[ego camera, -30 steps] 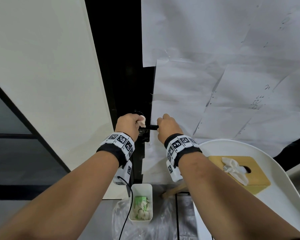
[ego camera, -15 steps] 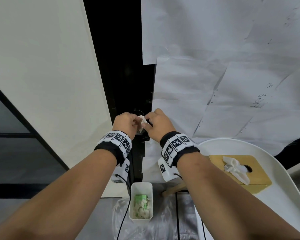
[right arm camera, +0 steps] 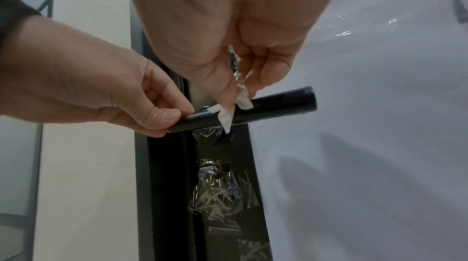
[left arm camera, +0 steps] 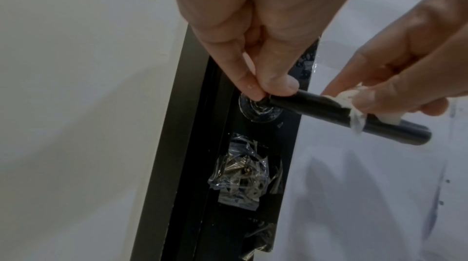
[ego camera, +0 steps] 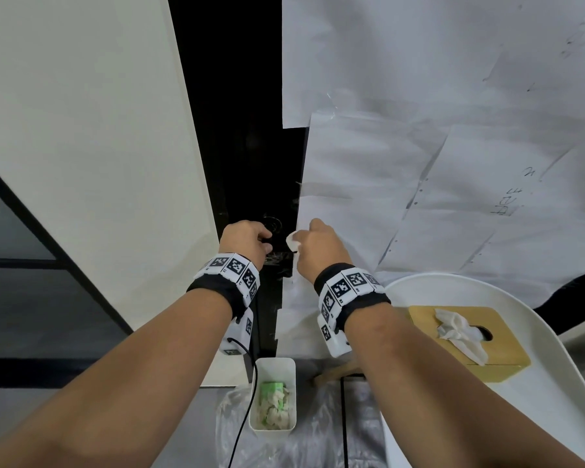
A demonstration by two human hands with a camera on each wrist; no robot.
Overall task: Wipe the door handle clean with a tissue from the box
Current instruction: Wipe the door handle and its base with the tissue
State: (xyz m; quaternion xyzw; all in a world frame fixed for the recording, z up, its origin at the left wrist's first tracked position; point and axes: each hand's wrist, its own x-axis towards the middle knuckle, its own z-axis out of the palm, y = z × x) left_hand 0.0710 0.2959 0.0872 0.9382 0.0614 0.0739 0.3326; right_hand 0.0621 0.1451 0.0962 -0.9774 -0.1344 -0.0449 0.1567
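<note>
The black bar door handle sticks out from the dark door edge, and both hands are on it. My left hand pinches its inner end, beside the round base, between thumb and finger. My right hand pinches a crumpled white tissue against the middle of the door handle. The handle's outer end is bare. In the head view the left hand and right hand cover the handle, and the tissue shows between them. A wooden tissue box with a tissue sticking up sits lower right.
The tissue box stands on a white round tray table to my right. Below the handle, on the floor, a white bin holds used tissues on a plastic sheet. Taped plastic covers the lock. Paper sheets cover the door.
The tissue went from my left hand to my right hand. The right hand left the handle's outer end and came inward; the left hand now pinches the handle's inner end.
</note>
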